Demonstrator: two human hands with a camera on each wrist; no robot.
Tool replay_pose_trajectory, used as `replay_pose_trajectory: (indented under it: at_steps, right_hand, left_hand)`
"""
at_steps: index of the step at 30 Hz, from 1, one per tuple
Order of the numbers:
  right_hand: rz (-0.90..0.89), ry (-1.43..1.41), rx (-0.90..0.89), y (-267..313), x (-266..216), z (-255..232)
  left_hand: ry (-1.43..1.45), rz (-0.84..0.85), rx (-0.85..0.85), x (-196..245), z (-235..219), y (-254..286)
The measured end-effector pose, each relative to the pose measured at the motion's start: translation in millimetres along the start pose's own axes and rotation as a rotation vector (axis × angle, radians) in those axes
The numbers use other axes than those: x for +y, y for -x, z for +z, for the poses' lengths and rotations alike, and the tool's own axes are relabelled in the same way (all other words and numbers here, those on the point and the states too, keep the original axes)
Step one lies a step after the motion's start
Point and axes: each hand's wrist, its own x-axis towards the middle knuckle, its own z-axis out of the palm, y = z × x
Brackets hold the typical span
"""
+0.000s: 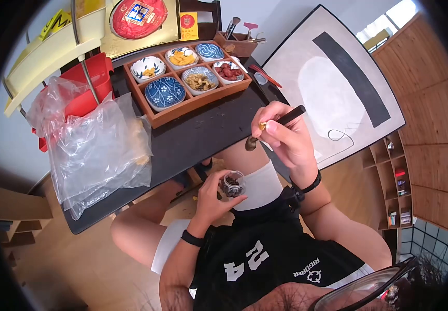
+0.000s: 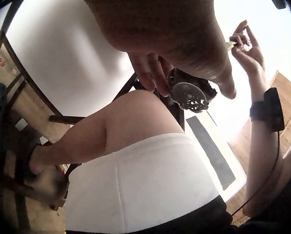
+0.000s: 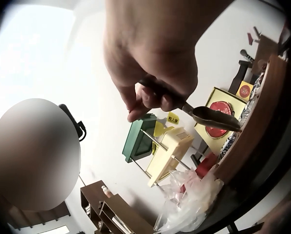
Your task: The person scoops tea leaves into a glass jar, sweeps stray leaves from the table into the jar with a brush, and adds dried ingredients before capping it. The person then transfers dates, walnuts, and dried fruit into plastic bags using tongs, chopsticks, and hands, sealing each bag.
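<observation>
My left hand [image 1: 211,202] holds a small clear jar [image 1: 234,183] with dark bits inside, above the lap; the jar's open mouth shows in the left wrist view. My right hand [image 1: 292,142] is raised above and to the right of it, near the table edge. It grips a small scoop [image 1: 251,143] with a black handle and bronze-coloured bowl, the bowl hanging downward. Between the thumb and index finger of that hand is a small yellow piece [image 1: 262,126]. The right wrist view shows the scoop's bowl [image 3: 216,118] beyond the curled fingers.
On the black table [image 1: 177,150] stands a divided wooden tray [image 1: 199,105] of patterned bowls, some holding yellow, brown and red dried pieces. A crumpled plastic bag [image 1: 94,155] and red bin [image 1: 92,78] sit left. Behind are a brush holder [image 1: 237,48] and red round package [image 1: 139,18].
</observation>
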Motion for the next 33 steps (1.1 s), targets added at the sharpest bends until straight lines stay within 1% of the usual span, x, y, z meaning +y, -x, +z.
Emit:
replay_pose_trajectory:
  at_steps: [2, 5, 9, 11, 12, 14, 15, 16, 18, 19, 21, 22, 24, 26, 28, 29, 30, 32, 33]
  right_hand:
    - [0.001, -0.086, -0.031, 2, 0, 1]
    - [-0.021, -0.128, -0.075, 4, -1, 4]
    - [-0.047, -0.129, -0.097, 0, 1, 2]
    - [-0.07, -0.116, -0.103, -7, 10, -5]
    - [-0.088, -0.056, -0.035, -13, 20, -11]
    - [0.02, 0.05, 0.095, -23, 27, -23]
    - [-0.026, 0.052, 0.111, -31, 36, -32]
    - [-0.005, 0.062, 0.153, -35, 40, -40]
    - [0.053, 0.187, 0.192, -42, 29, -39]
    - [0.051, 0.184, 0.185, -48, 25, -37]
    - [0.04, 0.577, 0.244, -59, 16, -27]
    - [0.039, 0.576, 0.241, -67, 19, -29]
    - [-0.056, 0.706, 0.233, -92, 34, -40]
    - [-0.057, 0.727, 0.256, -111, 49, -47]
    - [0.019, 1.064, 0.206, -123, 55, -48]
    - [-0.037, 1.019, 0.202, -124, 58, -48]
    - [-0.037, 1.014, 0.196, -123, 58, -50]
    - [-0.139, 0.829, 0.315, -117, 50, -48]
    - [-0.184, 0.744, 0.348, -107, 38, -34]
  left_hand:
    - [-0.017, 0.008, 0.004, 0, 1, 1]
    - [-0.015, -0.003, -0.001, 1, 1, 0]
    - [-0.014, -0.01, -0.012, 1, 1, 0]
    - [-0.022, -0.031, -0.011, 2, 1, 1]
    - [0.001, -0.025, -0.016, 1, 1, 0]
    - [0.01, -0.022, -0.017, 0, 1, 0]
    - [0.006, -0.024, -0.022, -2, 2, 0]
    - [0.004, -0.026, -0.028, -3, 3, 0]
    - [-0.009, -0.024, -0.024, -4, 2, 0]
    - [-0.004, -0.035, -0.021, -6, 3, 0]
    - [-0.002, -0.045, -0.015, -8, 1, -2]
    - [-0.018, -0.042, -0.007, -10, 1, -3]
    - [-0.036, -0.039, 0.001, -13, 1, -4]
    - [-0.051, -0.008, 0.059, -18, 1, -3]
    - [-0.011, -0.039, 0.072, -21, 0, -3]
    - [0.032, -0.072, 0.086, -21, -2, -3]
    - [0.029, -0.076, 0.092, -22, -3, -3]
    - [0.04, -0.107, 0.125, -22, -4, -5]
    - [0.039, -0.113, 0.127, -20, -5, -4]
